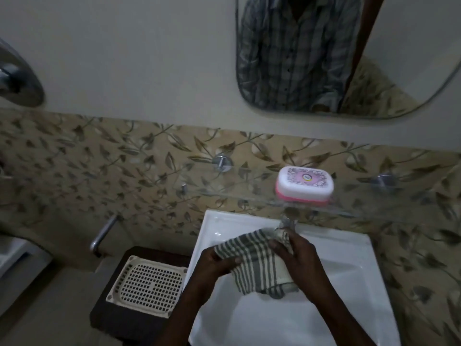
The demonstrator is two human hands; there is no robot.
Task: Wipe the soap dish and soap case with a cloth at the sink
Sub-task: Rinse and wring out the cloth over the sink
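Over the white sink both my hands hold a green-and-white checked cloth. My left hand grips its left edge, and my right hand grips its right side with fingers curled into the folds. Whatever the cloth may wrap is hidden. A soap case with a white patterned lid and pink base sits shut on the glass shelf above the sink, apart from my hands.
A cream perforated plastic tray lies on a dark stand left of the sink. A metal pipe sticks out of the leaf-patterned tile wall. A mirror hangs above the shelf, and a chrome fixture is at far left.
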